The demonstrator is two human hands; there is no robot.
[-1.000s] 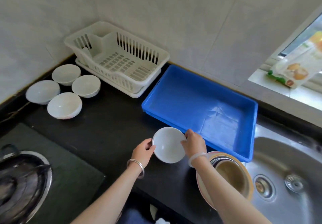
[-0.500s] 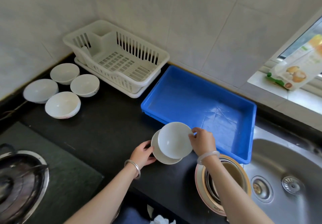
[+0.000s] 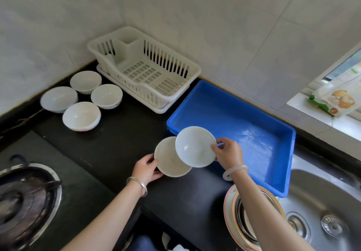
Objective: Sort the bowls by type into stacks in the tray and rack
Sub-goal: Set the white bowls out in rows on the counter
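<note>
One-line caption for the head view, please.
Each hand holds a white bowl, right hand lifting its bowl toward the empty blue tray, left hand steadying the other bowl.

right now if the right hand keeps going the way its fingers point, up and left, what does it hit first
The white bowl the right hand already pinches by its rim. Beyond that the line runs toward the white dish rack, probably over bare counter, though depth is hard to judge.

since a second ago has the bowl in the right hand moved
Yes. The bowl in the right hand has lifted off the lower bowl and shifted right, now overlapping the near-left rim of the blue tray.
</note>
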